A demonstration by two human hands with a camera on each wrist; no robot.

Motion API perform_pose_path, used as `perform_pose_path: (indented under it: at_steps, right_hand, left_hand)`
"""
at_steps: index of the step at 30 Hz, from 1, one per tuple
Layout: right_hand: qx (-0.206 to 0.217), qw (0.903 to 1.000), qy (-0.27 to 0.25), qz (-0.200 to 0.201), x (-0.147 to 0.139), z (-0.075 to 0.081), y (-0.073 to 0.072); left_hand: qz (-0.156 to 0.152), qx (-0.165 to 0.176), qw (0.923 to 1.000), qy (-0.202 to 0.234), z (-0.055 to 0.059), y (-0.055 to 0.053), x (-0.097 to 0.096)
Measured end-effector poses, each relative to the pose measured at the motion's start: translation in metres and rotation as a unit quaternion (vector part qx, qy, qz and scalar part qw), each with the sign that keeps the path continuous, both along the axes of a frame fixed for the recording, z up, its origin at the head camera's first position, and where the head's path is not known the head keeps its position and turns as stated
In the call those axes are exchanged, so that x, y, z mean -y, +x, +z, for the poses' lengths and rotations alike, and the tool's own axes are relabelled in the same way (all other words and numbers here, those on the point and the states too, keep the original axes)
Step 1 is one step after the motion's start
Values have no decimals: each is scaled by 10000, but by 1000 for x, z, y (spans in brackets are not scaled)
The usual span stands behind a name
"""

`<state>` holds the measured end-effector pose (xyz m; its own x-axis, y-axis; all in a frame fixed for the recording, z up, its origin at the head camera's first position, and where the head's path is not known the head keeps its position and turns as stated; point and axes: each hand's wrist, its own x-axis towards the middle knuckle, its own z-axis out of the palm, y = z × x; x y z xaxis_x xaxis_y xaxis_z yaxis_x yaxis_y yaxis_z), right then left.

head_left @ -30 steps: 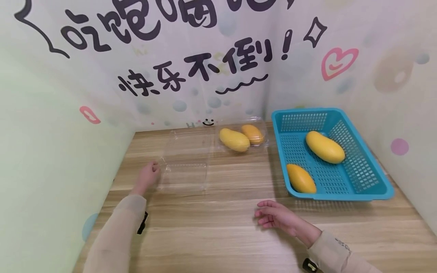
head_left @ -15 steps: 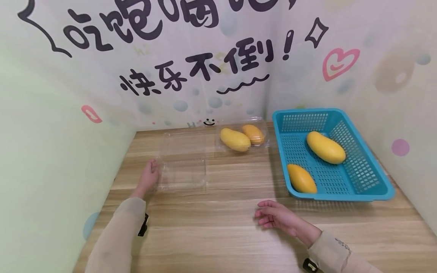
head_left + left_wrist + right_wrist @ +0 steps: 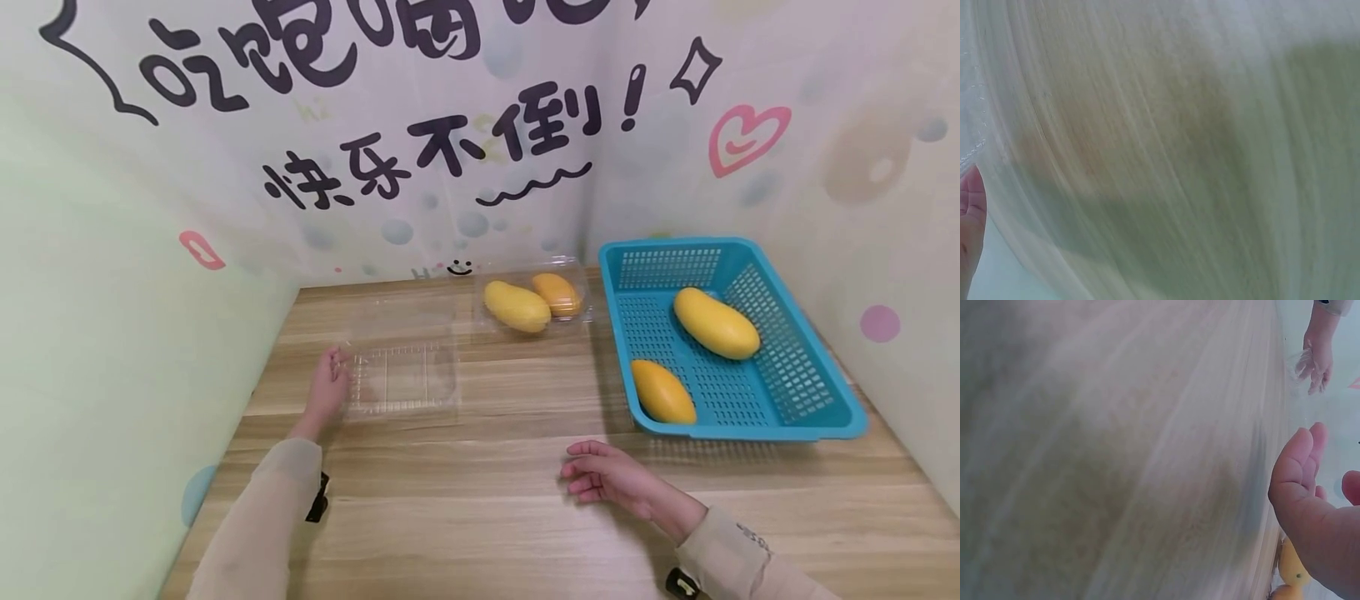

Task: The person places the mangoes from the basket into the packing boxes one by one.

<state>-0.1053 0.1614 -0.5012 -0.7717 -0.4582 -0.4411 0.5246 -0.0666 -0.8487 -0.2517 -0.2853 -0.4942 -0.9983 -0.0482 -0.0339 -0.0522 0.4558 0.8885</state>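
Observation:
A clear plastic clamshell container (image 3: 405, 379) lies at the left of the wooden table, its lid folded out toward the wall. My left hand (image 3: 328, 387) pinches its left edge; in the left wrist view only part of that hand (image 3: 971, 219) shows, beside the container's edge (image 3: 969, 106). My right hand (image 3: 611, 481) is held near the table's middle right, fingers loosely bent and holding nothing. In the right wrist view this hand (image 3: 1310, 500) fills the right side, with the left hand (image 3: 1318, 359) beyond it.
Another clear container (image 3: 581, 312) at the back holds a pale yellow mango (image 3: 517, 307) and an orange one (image 3: 557, 295). A blue plastic basket (image 3: 813, 375) at the right has two mangoes, one long (image 3: 716, 323), one smaller (image 3: 663, 392). A printed curtain (image 3: 420, 225) stands behind.
The clamshell's outline has shifted at my left hand: the lid's far edge and the fold have changed place, and ribs now show in its base. The right hand stays still.

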Motion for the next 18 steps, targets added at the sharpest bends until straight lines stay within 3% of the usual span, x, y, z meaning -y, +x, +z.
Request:
perform_pose_path:
  at_steps: [6,12,18]
  right_hand:
    - [0,10000,-19,12,0,-1,0]
    - [11,10000,-6,20,-1,-1,-1]
    - [0,10000,-24,20,0,-1,-1]
  left_hand:
    - [148,74,9991,391,1,0,-3]
    - [92,32,9986,518,2,0,-7]
    - [-53,-303,9974,646,17,-2,-18]
